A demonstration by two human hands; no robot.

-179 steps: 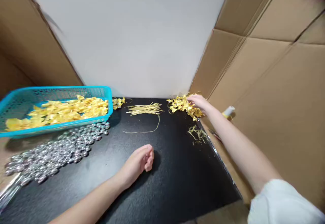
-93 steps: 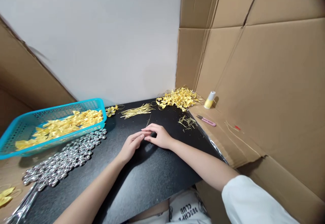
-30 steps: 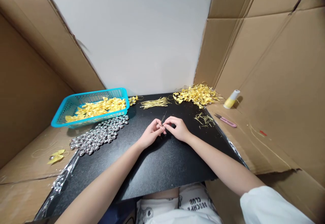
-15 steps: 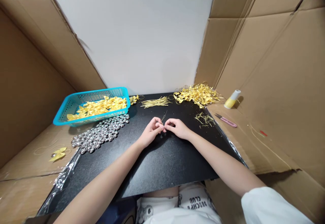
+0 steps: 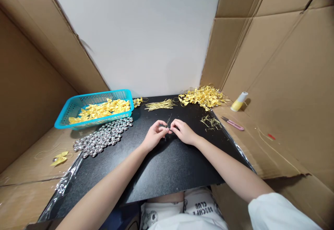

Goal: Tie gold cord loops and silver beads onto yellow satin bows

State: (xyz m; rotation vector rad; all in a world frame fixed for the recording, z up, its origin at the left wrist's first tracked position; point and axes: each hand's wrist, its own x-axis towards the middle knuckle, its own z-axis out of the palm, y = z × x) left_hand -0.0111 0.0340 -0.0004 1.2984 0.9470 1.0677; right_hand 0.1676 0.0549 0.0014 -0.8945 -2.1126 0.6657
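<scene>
Over the middle of the black board (image 5: 153,174), my left hand (image 5: 156,134) pinches a thin gold cord (image 5: 168,121), whose looped end sticks up above the fingertips. My right hand (image 5: 182,131) meets it from the right, thumb and forefinger pressed together at the same cord. Whatever else lies between the fingertips is too small to make out. Beyond the hands lies a bundle of cut gold cords (image 5: 160,104). To the left, many silver beads (image 5: 104,136) are spread beside a blue basket (image 5: 61,121) of yellow ribbon bows (image 5: 104,109).
A heap of finished yellow bows (image 5: 205,96) lies at the back right, with cord scraps (image 5: 211,123) nearer. Pink thread snips (image 5: 233,123) and a cone of yellow thread (image 5: 238,102) are on the right cardboard. One beaded bow (image 5: 60,158) rests at far left. Cardboard walls flank the board.
My right hand has shifted very slightly right, and the fingertips have changed their hold on the cord. My left hand stays nearly in place.
</scene>
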